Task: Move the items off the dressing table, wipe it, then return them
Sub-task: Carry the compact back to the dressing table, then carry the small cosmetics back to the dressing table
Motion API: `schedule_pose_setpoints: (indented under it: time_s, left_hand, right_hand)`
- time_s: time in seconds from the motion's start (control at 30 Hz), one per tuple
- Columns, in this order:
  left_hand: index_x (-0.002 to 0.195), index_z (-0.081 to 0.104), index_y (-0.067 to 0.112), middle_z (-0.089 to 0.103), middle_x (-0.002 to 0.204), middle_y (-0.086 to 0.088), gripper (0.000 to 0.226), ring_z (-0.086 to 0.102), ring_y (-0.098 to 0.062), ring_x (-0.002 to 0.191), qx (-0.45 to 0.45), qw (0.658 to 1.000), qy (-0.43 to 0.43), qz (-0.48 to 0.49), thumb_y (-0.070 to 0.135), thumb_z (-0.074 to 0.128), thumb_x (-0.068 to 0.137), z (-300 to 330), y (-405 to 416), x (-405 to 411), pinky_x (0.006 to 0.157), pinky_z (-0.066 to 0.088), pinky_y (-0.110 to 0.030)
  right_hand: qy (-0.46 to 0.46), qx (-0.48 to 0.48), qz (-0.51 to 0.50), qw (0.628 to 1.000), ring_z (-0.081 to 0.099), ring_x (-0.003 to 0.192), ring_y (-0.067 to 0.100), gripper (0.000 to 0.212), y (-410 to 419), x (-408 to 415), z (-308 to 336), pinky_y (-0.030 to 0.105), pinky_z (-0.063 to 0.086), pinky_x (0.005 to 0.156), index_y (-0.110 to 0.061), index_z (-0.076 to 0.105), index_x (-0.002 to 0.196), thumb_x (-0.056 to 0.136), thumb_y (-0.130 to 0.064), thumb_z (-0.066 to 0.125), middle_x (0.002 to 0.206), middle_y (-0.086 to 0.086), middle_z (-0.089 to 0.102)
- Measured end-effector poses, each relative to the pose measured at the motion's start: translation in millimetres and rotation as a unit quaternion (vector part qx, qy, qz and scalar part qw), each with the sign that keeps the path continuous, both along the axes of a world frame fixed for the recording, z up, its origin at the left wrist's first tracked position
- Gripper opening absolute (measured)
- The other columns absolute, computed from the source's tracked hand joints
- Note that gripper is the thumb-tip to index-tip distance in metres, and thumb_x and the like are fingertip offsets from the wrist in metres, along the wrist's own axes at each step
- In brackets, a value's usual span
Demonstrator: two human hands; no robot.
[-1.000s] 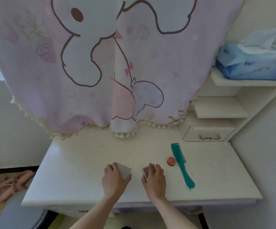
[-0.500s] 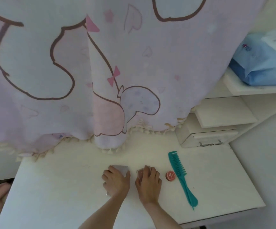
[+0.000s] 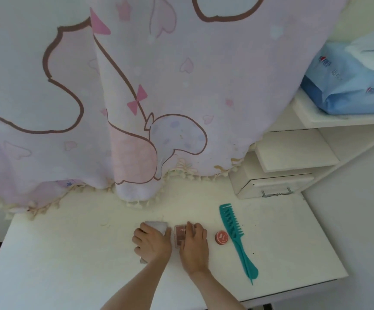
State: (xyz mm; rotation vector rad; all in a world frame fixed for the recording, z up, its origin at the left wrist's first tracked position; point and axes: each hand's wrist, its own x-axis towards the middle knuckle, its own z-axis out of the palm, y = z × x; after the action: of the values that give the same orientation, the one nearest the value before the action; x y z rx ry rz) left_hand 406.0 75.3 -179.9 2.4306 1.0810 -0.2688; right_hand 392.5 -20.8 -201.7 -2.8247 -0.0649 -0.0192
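Both hands lie palm-down: left hand (image 3: 153, 243) curled over a grey case (image 3: 156, 227), right hand (image 3: 194, 245) gripping a pink compact (image 3: 178, 234), lettering unreadable.

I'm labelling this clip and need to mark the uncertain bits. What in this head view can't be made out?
- White flat item: mostly under the left hand; its shape is unclear.
- Pink case: half covered by the right hand; its lettering is too small to read.
- Wall behind the table: hidden by the pink cloth.
- Blue tissue pack: cut off by the right edge.
- Red tin: lid print too small.
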Motion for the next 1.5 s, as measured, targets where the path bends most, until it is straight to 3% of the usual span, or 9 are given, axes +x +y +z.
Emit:
schedule_pose_setpoints:
  time_s: [0.3, 0.4, 0.47, 0.6, 0.73, 0.87, 0.97, 1.3, 1.5]
  left_hand:
    - [0.130, 0.029, -0.001, 0.037, 0.130, -0.018, 0.059, 0.033, -0.032, 0.119, -0.052, 0.999, -0.007, -0.002, 0.039, 0.046, 0.090, 12, -11, -4, 0.089, 0.038, -0.042]
    - [0.141, 0.017, 0.000, 0.030, 0.141, -0.016, 0.069, 0.028, -0.030, 0.128, -0.007, 0.996, -0.010, -0.084, 0.042, 0.040, 0.092, 15, -5, -10, 0.098, 0.034, -0.040]
    - [0.144, 0.019, 0.003, 0.030, 0.145, -0.015, 0.067, 0.029, -0.029, 0.132, 0.064, 0.974, -0.050, -0.211, 0.042, 0.037, 0.093, 21, -2, -15, 0.104, 0.029, -0.042]
    - [0.131, 0.043, 0.005, 0.057, 0.125, -0.016, 0.063, 0.054, -0.032, 0.113, 0.142, 0.867, -0.155, -0.451, 0.042, 0.033, 0.081, 43, -10, -10, 0.091, 0.043, -0.054]
    - [0.133, 0.046, 0.007, 0.052, 0.132, -0.015, 0.063, 0.050, -0.035, 0.120, 0.194, 0.750, -0.240, -0.585, 0.044, 0.032, 0.085, 90, -36, 0, 0.097, 0.038, -0.053]
    - [0.145, 0.018, 0.012, 0.025, 0.151, -0.012, 0.072, 0.024, -0.031, 0.138, 0.239, 0.629, -0.297, -0.677, 0.050, 0.042, 0.089, 135, -74, -16, 0.110, 0.017, -0.051]
    - [0.140, -0.018, 0.014, -0.006, 0.155, -0.011, 0.072, -0.002, -0.030, 0.142, 0.260, 0.548, -0.325, -0.726, 0.054, 0.020, 0.094, 165, -118, -59, 0.111, -0.003, -0.052]
    - [0.134, -0.036, 0.015, -0.018, 0.153, -0.012, 0.074, -0.014, -0.030, 0.140, 0.088, 0.265, -0.447, -0.850, 0.056, 0.009, 0.092, 232, -236, -344, 0.111, -0.007, -0.051]
    - [0.147, 0.015, 0.014, 0.023, 0.150, -0.018, 0.070, 0.024, -0.034, 0.137, -0.047, 0.107, -0.453, -0.884, 0.053, 0.018, 0.089, 248, -258, -548, 0.108, 0.013, -0.056]
  right_hand:
    - [-0.018, 0.038, 0.054, 0.998, 0.062, 0.077, 0.023, 0.053, -4, -7, 3, 0.024, 0.054, 0.055, -0.005, 0.063, 0.103, 0.055, -0.008, 0.086, 0.093, 0.009, 0.062]
    - [-0.021, 0.018, 0.058, 0.998, 0.064, 0.087, 0.027, 0.060, -9, -9, 8, 0.029, 0.056, 0.062, -0.004, 0.063, 0.109, 0.054, -0.014, 0.086, 0.101, 0.013, 0.064]
    - [-0.026, -0.002, 0.040, 0.999, 0.062, 0.102, 0.031, 0.062, -16, -9, 18, 0.036, 0.055, 0.074, -0.004, 0.063, 0.114, 0.058, -0.021, 0.084, 0.112, 0.015, 0.064]
    - [-0.078, 0.000, -0.028, 0.997, 0.054, 0.116, 0.033, 0.052, -42, -10, 50, 0.047, 0.043, 0.096, -0.005, 0.058, 0.120, 0.073, -0.026, 0.070, 0.123, 0.016, 0.058]
    - [-0.165, -0.048, -0.105, 0.980, 0.043, 0.126, 0.037, 0.051, -91, -30, 93, 0.051, 0.034, 0.105, -0.010, 0.051, 0.128, 0.082, -0.031, 0.050, 0.134, 0.017, 0.050]
    - [-0.197, -0.133, -0.259, 0.936, 0.020, 0.137, 0.042, 0.061, -132, -90, 138, 0.053, 0.015, 0.110, -0.020, 0.041, 0.139, 0.083, -0.044, 0.039, 0.148, 0.016, 0.032]
    - [-0.192, -0.169, -0.372, 0.892, 0.015, 0.138, 0.042, 0.064, -152, -166, 169, 0.055, 0.012, 0.110, -0.021, 0.039, 0.140, 0.083, -0.049, 0.032, 0.151, 0.015, 0.027]
    - [-0.156, -0.272, -0.671, 0.671, 0.010, 0.140, 0.041, 0.065, -163, -505, 234, 0.054, 0.009, 0.112, -0.022, 0.034, 0.144, 0.086, -0.052, 0.031, 0.152, 0.015, 0.023]
    - [-0.095, -0.309, -0.781, 0.534, 0.024, 0.135, 0.044, 0.064, -117, -709, 253, 0.055, 0.018, 0.109, -0.020, 0.043, 0.138, 0.082, -0.050, 0.037, 0.145, 0.018, 0.036]
